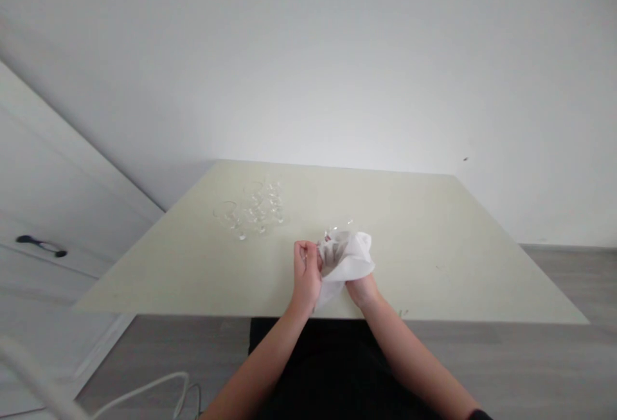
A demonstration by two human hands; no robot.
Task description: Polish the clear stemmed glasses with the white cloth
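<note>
My left hand is closed around a small clear glass that is mostly hidden by a white cloth. My right hand lies under the cloth and grips it, its fingers covered by the fabric. The cloth is bunched over and into the glass. Both hands hover just above the near middle of a pale cream table. A cluster of several clear glasses stands on the table to the far left of my hands.
A white wall rises behind the table. White cabinet fronts with a dark handle stand at the left. A white cable lies on the grey floor at the lower left.
</note>
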